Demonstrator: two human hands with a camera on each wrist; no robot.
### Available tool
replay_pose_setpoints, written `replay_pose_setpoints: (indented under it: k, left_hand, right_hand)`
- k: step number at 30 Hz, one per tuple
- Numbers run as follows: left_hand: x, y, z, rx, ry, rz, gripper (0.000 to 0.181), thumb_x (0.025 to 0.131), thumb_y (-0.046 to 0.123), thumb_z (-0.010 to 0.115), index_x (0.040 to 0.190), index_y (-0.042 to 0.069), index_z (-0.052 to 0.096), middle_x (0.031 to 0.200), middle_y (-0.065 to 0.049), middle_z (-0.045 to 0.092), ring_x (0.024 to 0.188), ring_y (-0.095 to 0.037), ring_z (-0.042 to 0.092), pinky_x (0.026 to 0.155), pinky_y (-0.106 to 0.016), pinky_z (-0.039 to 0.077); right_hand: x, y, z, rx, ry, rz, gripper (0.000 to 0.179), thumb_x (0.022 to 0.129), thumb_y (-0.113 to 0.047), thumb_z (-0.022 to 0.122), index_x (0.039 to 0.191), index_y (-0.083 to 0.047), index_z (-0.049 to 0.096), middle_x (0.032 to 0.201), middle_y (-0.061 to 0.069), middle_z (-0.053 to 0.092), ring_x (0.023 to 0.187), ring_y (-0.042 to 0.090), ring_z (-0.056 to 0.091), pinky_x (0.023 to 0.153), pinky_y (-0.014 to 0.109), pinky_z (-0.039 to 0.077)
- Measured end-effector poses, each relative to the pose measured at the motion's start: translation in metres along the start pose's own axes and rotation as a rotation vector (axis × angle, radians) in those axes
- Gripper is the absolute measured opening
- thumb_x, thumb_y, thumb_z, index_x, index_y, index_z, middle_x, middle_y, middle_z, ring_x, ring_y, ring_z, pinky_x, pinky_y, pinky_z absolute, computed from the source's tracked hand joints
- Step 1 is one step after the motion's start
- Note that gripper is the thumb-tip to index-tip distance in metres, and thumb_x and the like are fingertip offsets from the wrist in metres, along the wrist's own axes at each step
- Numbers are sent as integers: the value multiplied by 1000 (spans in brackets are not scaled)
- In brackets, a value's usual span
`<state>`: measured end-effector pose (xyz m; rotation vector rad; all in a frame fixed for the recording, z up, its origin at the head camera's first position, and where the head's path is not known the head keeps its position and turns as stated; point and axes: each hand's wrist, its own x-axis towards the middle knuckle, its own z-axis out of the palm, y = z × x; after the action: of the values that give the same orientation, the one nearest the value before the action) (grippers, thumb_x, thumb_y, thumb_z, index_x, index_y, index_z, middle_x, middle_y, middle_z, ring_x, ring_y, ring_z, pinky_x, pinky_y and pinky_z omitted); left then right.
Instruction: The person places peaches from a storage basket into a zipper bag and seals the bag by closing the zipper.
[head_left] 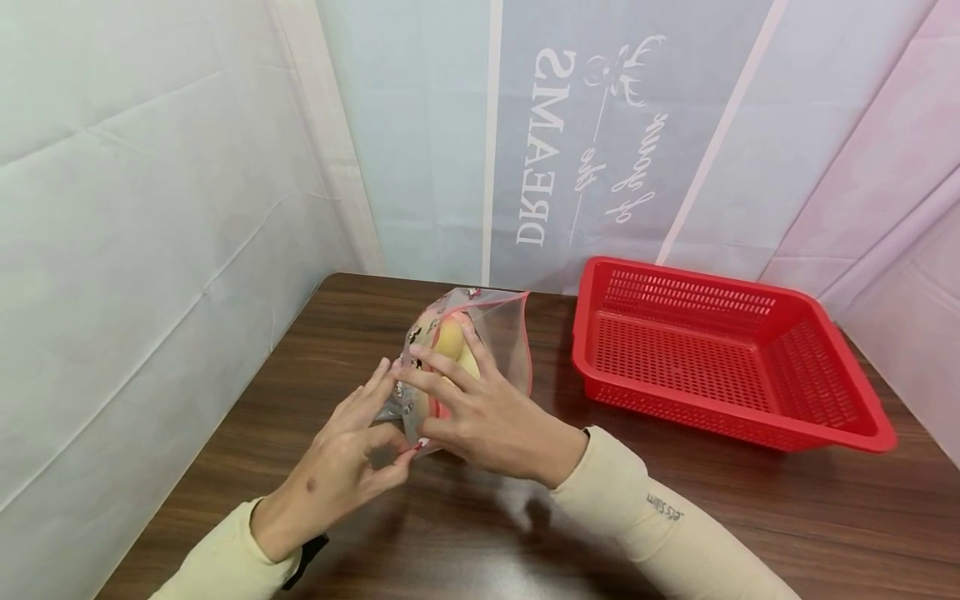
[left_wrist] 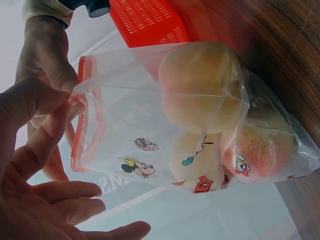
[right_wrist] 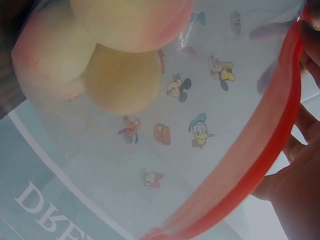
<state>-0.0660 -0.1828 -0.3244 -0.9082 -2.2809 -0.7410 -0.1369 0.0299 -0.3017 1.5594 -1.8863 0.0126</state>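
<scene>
A clear zip bag (head_left: pixel 517 350) with red-pink edging and cartoon prints stands upright on the table, its mouth spread. Peaches (left_wrist: pixel 200 85) lie in its lower part, pale yellow with pink blush. My left hand (head_left: pixel 345 462) pinches a corner of the bag's red rim between thumb and index finger; its other fingers stretch out past the bag. Across the bag's mouth reaches my right hand (head_left: pixel 487 417), its fingers spread and mostly straight, its thumb at the rim near the left hand's pinch. In the right wrist view the red rim (right_wrist: pixel 240 175) partly hides the fingers.
To the right of the bag stands a red perforated plastic basket (head_left: pixel 682 358) with nothing in it. Both rest on a dark wood-grain table (head_left: pixel 300 367). A printed cloth backdrop (head_left: pixel 420 150) hangs behind, and pale cloth (head_left: pixel 150 208) bounds the left side.
</scene>
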Motion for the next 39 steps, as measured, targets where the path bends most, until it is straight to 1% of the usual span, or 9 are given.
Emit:
replay_pose_setpoints:
  k: [8,12,15,20,24,28,32,36,39]
  left_hand:
    - [-1,1,-1,-24,18,-18,23,67,-2,77,70,18,65,148,-28,43,140,-44,36,102,-70,42]
    - [-2,1,-1,-32,33,-25,23,65,-2,77,70,18,66,147,-28,44,139,-44,38,116,-50,36]
    - [-3,0,-1,-37,46,-30,25,64,-3,77,70,18,66,147,-27,45,138,-44,39,118,-35,31]
    - [-4,0,0,-46,57,-36,27,62,-5,77,69,19,66,148,-25,44,137,-44,40,116,-28,31]
    - [-5,-1,0,-61,56,-52,24,64,-4,75,69,17,66,149,-26,44,136,-46,41,117,-25,29]
    - [-6,-1,0,-69,51,-76,21,66,-3,74,68,16,65,149,-25,43,137,-46,40,118,-24,29]
    - [-6,0,1,-51,81,-48,25,63,-5,75,68,18,65,148,-25,45,134,-48,43,117,-23,30]
    - [-6,1,1,-32,87,-46,25,62,-4,75,67,19,65,148,-24,46,134,-48,43,118,-26,30]
    - [-7,2,0,-15,75,-61,24,63,-3,76,67,18,65,149,-23,45,135,-47,42,118,-34,33]
  right_hand:
    - [-1,8,0,-2,-4,-8,18,84,-42,79,95,-30,72,142,7,51,141,31,36,116,69,23]
    - [-3,13,-1,13,6,3,16,82,-29,81,94,-29,71,140,9,52,140,31,38,116,69,23]
    - [-4,17,-1,36,30,11,17,80,-21,81,91,-27,69,140,10,53,139,31,39,116,69,24]
    - [-6,22,-1,45,33,11,17,81,-17,80,89,-26,67,141,11,52,141,32,38,115,71,24]
    - [-8,25,-3,37,6,19,20,79,-10,77,87,-25,66,142,11,49,144,34,33,114,72,24]
    - [-9,27,-5,42,-14,36,20,79,-14,80,86,-26,66,144,11,47,146,34,29,114,73,23]
    - [-11,29,-5,33,-26,43,19,79,-21,83,86,-27,67,144,11,47,147,34,28,114,72,24]
    - [-12,31,-5,15,-27,39,19,77,-26,85,86,-27,68,142,11,49,143,35,34,112,73,27]
    - [-13,34,-5,15,-20,32,20,76,-25,85,86,-26,68,140,11,50,141,36,37,112,73,27]
